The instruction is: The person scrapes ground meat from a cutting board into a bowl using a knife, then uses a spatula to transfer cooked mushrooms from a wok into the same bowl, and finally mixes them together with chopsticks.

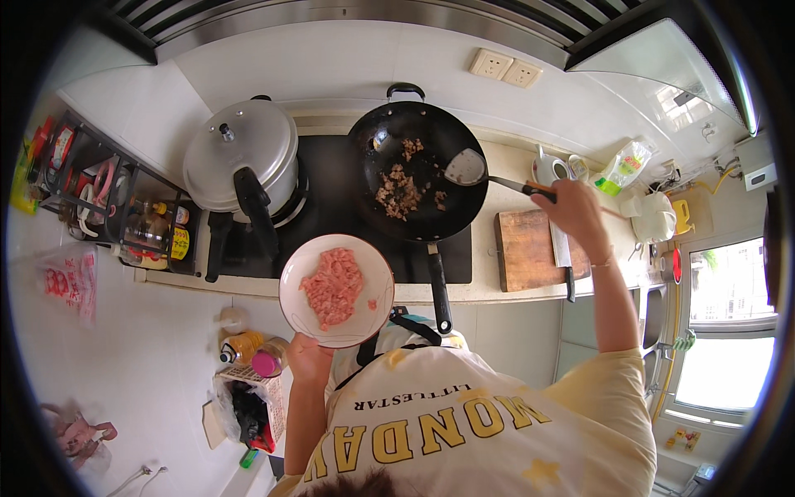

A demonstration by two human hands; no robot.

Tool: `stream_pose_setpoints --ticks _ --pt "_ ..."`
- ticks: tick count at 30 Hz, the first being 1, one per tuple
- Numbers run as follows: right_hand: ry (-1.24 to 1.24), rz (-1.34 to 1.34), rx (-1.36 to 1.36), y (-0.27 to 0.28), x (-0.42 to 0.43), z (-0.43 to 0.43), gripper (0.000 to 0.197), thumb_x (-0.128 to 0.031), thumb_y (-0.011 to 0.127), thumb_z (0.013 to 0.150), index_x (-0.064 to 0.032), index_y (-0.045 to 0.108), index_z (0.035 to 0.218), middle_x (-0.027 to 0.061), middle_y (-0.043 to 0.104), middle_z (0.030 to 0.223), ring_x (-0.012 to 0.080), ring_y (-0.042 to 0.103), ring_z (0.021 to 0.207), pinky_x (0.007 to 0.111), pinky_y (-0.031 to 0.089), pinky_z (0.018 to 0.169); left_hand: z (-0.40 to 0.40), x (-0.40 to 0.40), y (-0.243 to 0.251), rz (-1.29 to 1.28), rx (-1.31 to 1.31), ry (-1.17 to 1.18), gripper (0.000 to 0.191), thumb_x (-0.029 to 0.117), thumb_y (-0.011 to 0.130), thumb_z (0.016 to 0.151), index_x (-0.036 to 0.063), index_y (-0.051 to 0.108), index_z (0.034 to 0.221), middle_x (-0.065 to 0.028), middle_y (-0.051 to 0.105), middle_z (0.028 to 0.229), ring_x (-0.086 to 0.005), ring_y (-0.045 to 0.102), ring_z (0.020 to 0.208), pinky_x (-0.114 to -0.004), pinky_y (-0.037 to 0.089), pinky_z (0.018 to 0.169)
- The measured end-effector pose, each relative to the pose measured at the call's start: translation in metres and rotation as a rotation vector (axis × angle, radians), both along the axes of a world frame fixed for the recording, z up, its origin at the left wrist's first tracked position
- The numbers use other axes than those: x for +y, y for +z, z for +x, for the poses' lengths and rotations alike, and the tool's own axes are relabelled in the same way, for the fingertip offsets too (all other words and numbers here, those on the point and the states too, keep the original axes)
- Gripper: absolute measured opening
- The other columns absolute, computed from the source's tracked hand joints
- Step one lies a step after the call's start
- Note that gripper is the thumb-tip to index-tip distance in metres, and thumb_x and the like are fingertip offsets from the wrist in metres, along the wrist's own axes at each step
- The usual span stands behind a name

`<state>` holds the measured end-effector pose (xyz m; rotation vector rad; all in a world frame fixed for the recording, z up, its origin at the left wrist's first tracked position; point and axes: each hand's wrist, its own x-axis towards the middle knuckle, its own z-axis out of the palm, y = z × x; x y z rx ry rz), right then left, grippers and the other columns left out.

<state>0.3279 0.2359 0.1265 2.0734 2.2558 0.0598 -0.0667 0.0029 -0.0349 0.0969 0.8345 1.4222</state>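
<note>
My left hand [312, 358] grips the near rim of a white plate [292, 292], held in front of the stove edge. Raw pink minced meat [335, 286] lies on it, with one small bit apart at the right. My right hand [574, 208] is closed around the handle of a metal spatula [467, 166]. The spatula's blade is over the right side of a black wok [428, 214], with bits of food on it. Browned crumbled meat [397, 191] sits in the wok in a few clumps. The wok's long handle [439, 292] points toward me.
Left of the wok stands a pressure cooker [242, 143] with black handles. A cutting board [522, 251] bears a cleaver [561, 248] at the right, its handle past the counter edge. A condiment rack [124, 205] lines the left wall. A white pitcher [545, 169] stands behind the board.
</note>
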Motion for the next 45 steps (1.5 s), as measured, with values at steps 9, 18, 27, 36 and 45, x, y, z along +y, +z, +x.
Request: stream_pose_setpoints --ticks 9,18,27,36,45 --pt "0.191 -0.128 -0.041 0.003 0.033 -0.019 0.042 -0.039 0.073 0.071 0.0021 0.066 0.073 0.0202 0.064 0.069 0.0350 0.065 0.076 0.043 0.050 0.069 -0.004 -0.001 -0.004 0.021 -0.017 0.024 0.062 0.014 0.044 0.078 0.0008 0.040 0.138 -0.0139 0.046 0.140 -0.0309 0.046 0.129 -0.049 0.039 0.107" --pt "0.003 -0.259 0.262 -0.060 0.011 -0.011 0.045 -0.042 0.072 0.076 0.0029 0.069 0.072 0.0206 0.062 0.062 0.0355 0.063 0.062 0.042 0.049 0.061 -0.001 -0.003 0.000 -0.030 -0.055 0.082 0.069 0.014 0.046 0.072 0.0025 0.039 0.139 -0.0128 0.047 0.140 -0.0301 0.046 0.129 -0.048 0.039 0.107" --pt "-0.119 -0.219 0.387 -0.106 -0.010 -0.034 0.045 -0.046 0.070 0.078 -0.0018 0.072 0.078 0.0192 0.064 0.064 0.0355 0.065 0.062 0.041 0.052 0.063 0.003 -0.002 0.016 -0.030 -0.018 0.072 0.072 0.014 0.049 0.071 0.0022 0.038 0.140 -0.0128 0.046 0.141 -0.0298 0.046 0.129 -0.046 0.040 0.106" --pt "-0.175 0.109 0.519 -0.158 -0.023 -0.067 0.044 -0.046 0.065 0.083 -0.0029 0.066 0.072 0.0184 0.062 0.061 0.0387 0.062 0.062 0.045 0.049 0.057 0.012 -0.004 0.010 0.005 0.054 0.126 0.051 0.016 0.039 0.091 -0.0003 0.038 0.139 -0.0151 0.045 0.139 -0.0303 0.047 0.127 -0.046 0.042 0.105" --pt "-0.164 0.146 0.635 -0.119 -0.055 -0.026 0.040 -0.043 0.072 0.080 -0.0036 0.067 0.071 0.0179 0.060 0.058 0.0378 0.060 0.057 0.042 0.046 0.051 0.024 0.043 0.038 0.214 0.197 -0.124 0.061 0.014 0.050 0.083 -0.0042 0.032 0.139 -0.0197 0.048 0.134 -0.0311 0.057 0.115 -0.046 0.053 0.091"
